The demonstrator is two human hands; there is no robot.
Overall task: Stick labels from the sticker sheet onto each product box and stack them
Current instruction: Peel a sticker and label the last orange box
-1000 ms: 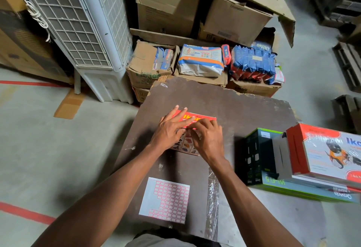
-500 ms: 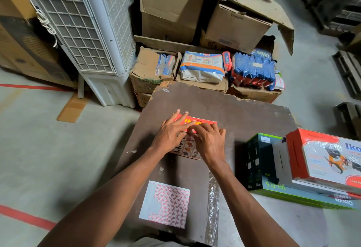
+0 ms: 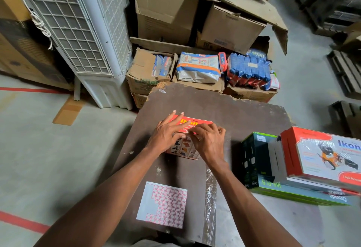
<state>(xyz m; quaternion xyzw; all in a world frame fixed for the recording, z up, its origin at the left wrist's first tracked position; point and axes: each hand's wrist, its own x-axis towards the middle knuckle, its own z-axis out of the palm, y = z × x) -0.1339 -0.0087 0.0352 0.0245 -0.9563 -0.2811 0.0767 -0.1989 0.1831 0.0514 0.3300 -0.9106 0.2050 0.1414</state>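
Note:
A flat red product box point(image 3: 197, 123) with printed pictures lies on the dark brown board point(image 3: 234, 113). My left hand point(image 3: 168, 131) rests flat on its left part with straight fingers. My right hand point(image 3: 209, 139) lies over its middle, fingertips pressed down where a small white label edge shows. The sticker sheet point(image 3: 162, 204), white with red-bordered labels and several gaps, lies on the board nearer to me. At the right stands a stack: a red and white box point(image 3: 322, 155) on top of a black and green box point(image 3: 259, 160).
Beyond the board sit open cartons with packets point(image 3: 197, 67) and large cardboard boxes point(image 3: 232, 25). A white air cooler point(image 3: 78, 31) stands at the back left. A strip of clear tape point(image 3: 211, 205) runs down the board's near right part. Red floor lines point(image 3: 21, 221) cross the left.
My left hand's fingers have shifted slightly left on the red box, uncovering more of its printed top. My right hand stays pressed on the box. The view has tilted a little.

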